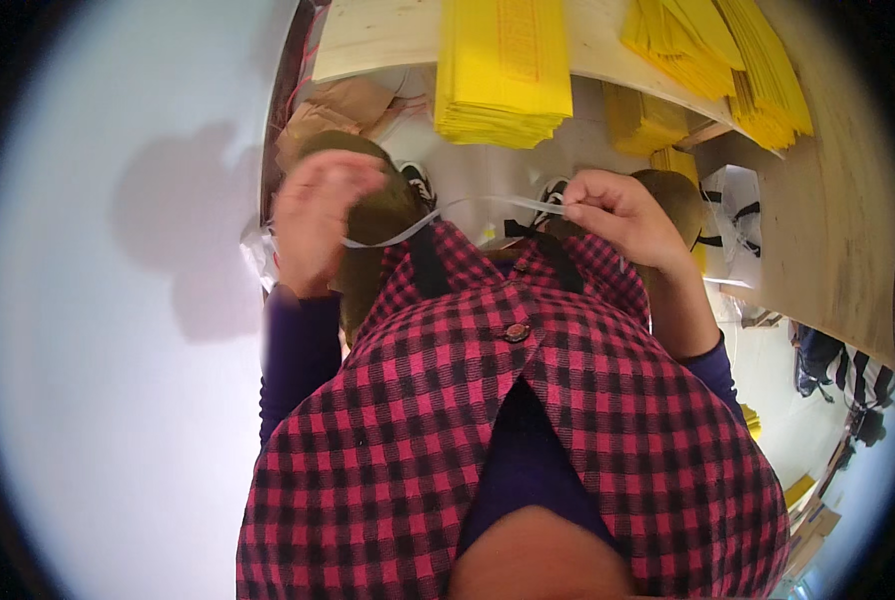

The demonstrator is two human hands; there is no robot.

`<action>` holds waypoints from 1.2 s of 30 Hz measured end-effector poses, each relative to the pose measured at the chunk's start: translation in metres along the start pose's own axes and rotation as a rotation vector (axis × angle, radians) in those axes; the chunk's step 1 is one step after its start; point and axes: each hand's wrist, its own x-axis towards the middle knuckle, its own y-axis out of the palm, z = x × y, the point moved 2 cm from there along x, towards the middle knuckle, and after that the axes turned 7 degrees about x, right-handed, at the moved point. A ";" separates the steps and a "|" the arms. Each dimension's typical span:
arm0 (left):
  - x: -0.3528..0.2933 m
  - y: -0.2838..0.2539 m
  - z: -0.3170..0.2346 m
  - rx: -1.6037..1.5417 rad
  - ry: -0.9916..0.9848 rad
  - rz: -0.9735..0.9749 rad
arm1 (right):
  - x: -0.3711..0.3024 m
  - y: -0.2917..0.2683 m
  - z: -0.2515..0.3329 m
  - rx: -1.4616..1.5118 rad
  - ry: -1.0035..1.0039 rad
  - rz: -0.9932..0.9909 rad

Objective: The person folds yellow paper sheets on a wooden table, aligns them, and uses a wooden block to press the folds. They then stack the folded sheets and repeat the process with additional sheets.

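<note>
A narrow whitish strip, like a plastic strap (498, 199), stretches in a slack wave between my two hands above my lap. My right hand (625, 217) pinches one end of it between thumb and fingers. My left hand (320, 215) is raised at the other end, where the strip meets the palm side. Motion smears its fingers, so its grip cannot be made out. Beyond the hands, a thick stack of flat yellow bags or sheets (503, 70) hangs over the near edge of the wooden table (378, 40).
More yellow stacks (678, 45) overhang the table at the right. Others (643, 120) lie beneath it. Brown paper (343, 105) sits by my left knee, beside a pale wall (118, 400). A white bag with black straps (733, 225) stands right of my right hand.
</note>
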 end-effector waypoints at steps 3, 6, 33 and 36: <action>-0.004 0.060 0.012 -0.009 -0.244 0.651 | 0.005 -0.002 -0.016 0.027 0.035 -0.016; 0.002 0.109 0.042 -0.106 -0.599 0.787 | 0.012 0.000 -0.035 0.101 0.024 -0.041; 0.114 0.004 0.261 -0.152 -0.968 -0.044 | 0.144 -0.135 -0.219 -0.720 0.422 -0.189; 0.151 -0.010 0.256 0.375 -0.371 0.212 | 0.153 -0.140 -0.222 -0.560 0.400 -0.324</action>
